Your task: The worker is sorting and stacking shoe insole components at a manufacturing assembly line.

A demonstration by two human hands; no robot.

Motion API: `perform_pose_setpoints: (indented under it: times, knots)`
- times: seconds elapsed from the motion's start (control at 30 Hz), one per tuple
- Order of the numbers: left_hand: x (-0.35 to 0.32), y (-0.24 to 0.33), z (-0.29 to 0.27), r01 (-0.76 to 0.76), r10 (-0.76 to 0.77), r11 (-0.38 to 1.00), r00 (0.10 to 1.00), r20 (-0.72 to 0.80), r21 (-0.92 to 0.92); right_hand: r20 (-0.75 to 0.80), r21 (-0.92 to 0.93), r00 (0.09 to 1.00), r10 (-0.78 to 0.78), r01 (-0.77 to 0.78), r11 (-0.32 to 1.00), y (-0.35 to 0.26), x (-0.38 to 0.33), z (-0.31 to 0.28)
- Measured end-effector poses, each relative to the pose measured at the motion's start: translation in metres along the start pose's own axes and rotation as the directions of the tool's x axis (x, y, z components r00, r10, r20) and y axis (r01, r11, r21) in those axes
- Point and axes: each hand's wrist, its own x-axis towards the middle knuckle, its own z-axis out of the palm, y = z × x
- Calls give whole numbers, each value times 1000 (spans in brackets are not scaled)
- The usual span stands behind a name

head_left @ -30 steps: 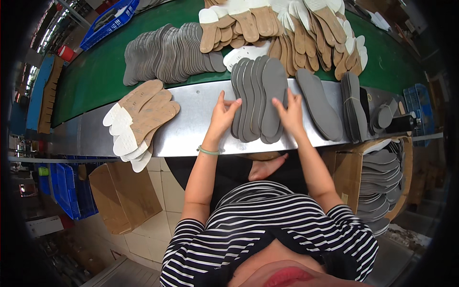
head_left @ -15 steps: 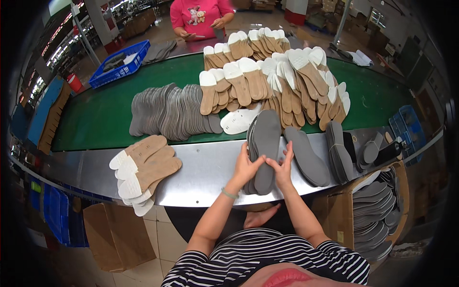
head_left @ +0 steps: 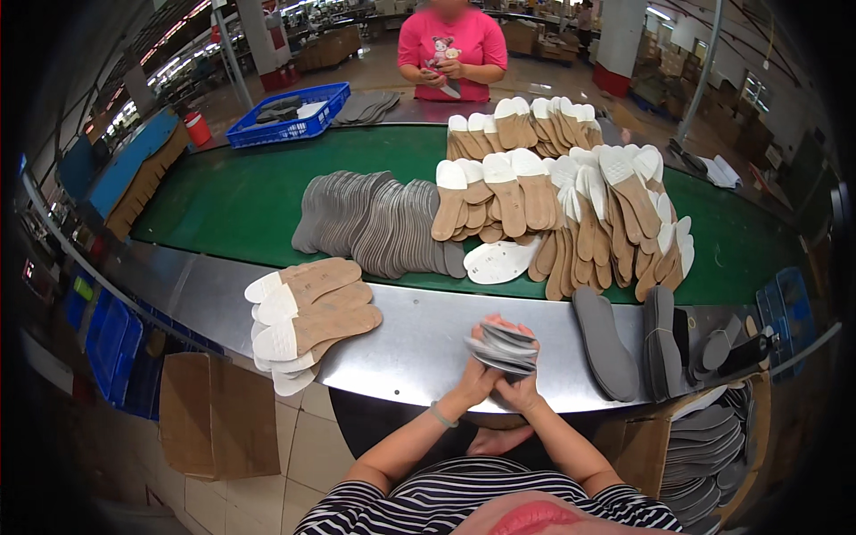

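A stack of grey insoles (head_left: 502,348) is gathered on edge above the steel ledge (head_left: 410,343), clasped between both my hands. My left hand (head_left: 475,382) grips its left side and my right hand (head_left: 522,389) grips its lower right side. To the left on the ledge lies a fan of tan insoles with white heels (head_left: 303,316). To the right lie two loose grey insoles (head_left: 604,343).
Behind the ledge runs a green conveyor belt (head_left: 241,205) carrying a row of grey insoles (head_left: 374,227) and piles of tan-and-white insoles (head_left: 571,201). A person in a pink shirt (head_left: 450,45) stands across it. A blue crate (head_left: 290,111) sits far left. A box of grey insoles (head_left: 713,441) stands at my right.
The grey insoles lay spread flat under my two hands; my hands slid together, gathered them into one stack and lifted it off the ledge.
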Motion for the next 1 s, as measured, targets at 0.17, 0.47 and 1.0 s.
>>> perform_pose_setpoints:
  times: [0.17,0.47,1.0]
  knots:
    - [12,-26,-13,160,-258,891,949,-184,-425,25,-493,966,257,-212,844,-36,51,5]
    - [74,-21,-55,-117,444,465,889,-116,878,20,-915,903,430,-157,372,-13,61,1]
    - [137,-80,-77,241,146,839,764,-628,489,-109,-879,933,343,-251,406,-3,56,1]
